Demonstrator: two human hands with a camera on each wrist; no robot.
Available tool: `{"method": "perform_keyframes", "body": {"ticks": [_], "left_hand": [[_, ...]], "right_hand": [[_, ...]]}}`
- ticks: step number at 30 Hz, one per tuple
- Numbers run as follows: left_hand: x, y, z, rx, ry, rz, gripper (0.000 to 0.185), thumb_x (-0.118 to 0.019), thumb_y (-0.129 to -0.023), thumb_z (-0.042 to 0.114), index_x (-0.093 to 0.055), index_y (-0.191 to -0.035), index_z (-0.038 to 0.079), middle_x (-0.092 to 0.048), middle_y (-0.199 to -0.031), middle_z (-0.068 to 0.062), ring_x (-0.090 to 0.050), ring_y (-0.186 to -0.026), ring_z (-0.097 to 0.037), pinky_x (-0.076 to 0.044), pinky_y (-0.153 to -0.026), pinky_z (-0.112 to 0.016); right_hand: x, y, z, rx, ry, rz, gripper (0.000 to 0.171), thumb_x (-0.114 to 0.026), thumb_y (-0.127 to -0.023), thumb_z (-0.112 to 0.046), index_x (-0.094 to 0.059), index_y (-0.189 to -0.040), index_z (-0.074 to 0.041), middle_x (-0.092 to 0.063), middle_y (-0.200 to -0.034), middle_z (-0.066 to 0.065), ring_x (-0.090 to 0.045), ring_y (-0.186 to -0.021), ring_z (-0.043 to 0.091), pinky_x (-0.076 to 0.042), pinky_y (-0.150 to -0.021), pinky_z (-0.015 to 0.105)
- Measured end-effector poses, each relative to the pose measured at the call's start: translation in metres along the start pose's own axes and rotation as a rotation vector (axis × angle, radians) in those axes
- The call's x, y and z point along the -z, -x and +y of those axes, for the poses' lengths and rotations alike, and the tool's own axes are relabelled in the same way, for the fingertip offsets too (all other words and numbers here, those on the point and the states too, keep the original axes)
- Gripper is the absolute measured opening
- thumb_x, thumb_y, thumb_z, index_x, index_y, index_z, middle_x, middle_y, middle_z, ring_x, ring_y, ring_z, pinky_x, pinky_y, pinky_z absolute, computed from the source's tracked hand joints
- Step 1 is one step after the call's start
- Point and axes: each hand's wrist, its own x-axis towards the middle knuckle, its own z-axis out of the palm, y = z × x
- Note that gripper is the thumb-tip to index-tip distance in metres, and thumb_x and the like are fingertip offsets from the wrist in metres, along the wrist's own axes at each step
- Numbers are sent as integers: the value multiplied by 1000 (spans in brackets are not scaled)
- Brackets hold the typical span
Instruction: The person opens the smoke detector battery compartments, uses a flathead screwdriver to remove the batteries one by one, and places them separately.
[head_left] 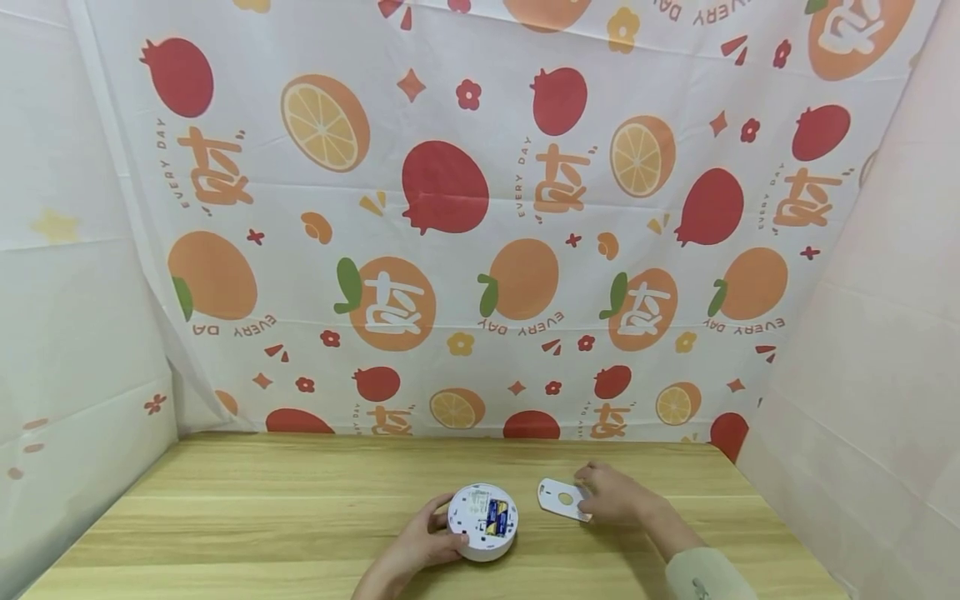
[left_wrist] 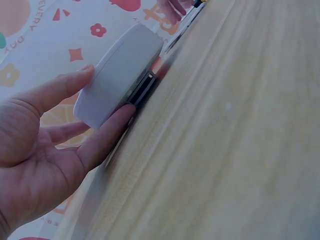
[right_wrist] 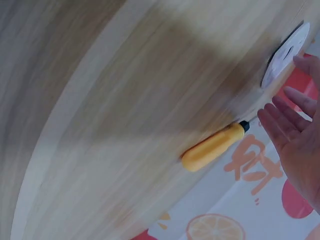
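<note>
My left hand (head_left: 427,542) grips a round white smoke alarm (head_left: 468,537) by its rim, thumb on one side and fingers on the other. Its back faces up in the head view, showing two blue and yellow batteries (head_left: 497,517) in their bay. In the left wrist view the smoke alarm (left_wrist: 120,75) stands close over the table. My right hand (head_left: 611,496) is at the right end of a flat white mounting plate (head_left: 555,493) with an oval hole. In the right wrist view its fingers are spread and relaxed, the thumb right at the plate's edge.
A screwdriver with a yellow handle (right_wrist: 212,148) lies on the wooden table (head_left: 300,517) beside the right hand; the hand hides it in the head view. A fruit-print cloth (head_left: 450,333) hangs behind the table, with pale cloth (head_left: 862,375) at the sides.
</note>
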Motion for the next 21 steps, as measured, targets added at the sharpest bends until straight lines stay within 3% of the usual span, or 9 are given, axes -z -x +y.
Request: {"method": "perform_keyframes", "body": {"ticks": [3,9,15,21], "left_hand": [[2,1,0,-2,29,6,69,-60,-85,-1,-14,-133,-19,-43,-116,-36,-58,-92,-30,-53,-77,-40],[1,3,0,3,72,37,59,-47,-94,10,-12,-130,-21,-46,-111,-30,-59,-85,-26,-54,-73,-39],[-3,2,2,22,83,71,65,-54,-90,9,-12,-129,-22,-47,-109,-31,-59,-83,-25,-55,-71,-39],[-5,1,4,43,79,72,70,-58,-87,5,-11,-131,-21,-38,-119,-41,-59,-86,-26,-54,-74,-40]], "right_hand": [[3,5,5,-22,8,54,39,-65,-75,-8,-59,-110,9,-55,-109,19,-52,-102,37,-44,-88,50],[5,15,16,-168,111,154,30,-64,-72,-6,-62,-99,6,-56,-91,13,-53,-78,26,-49,-67,43],[12,26,22,-325,192,105,31,-68,-68,-9,-58,-93,6,-52,-83,13,-52,-72,26,-49,-63,44],[13,37,25,-355,179,63,19,-69,-65,-5,-52,-73,-2,-46,-67,6,-43,-60,20,-43,-51,36]]}}
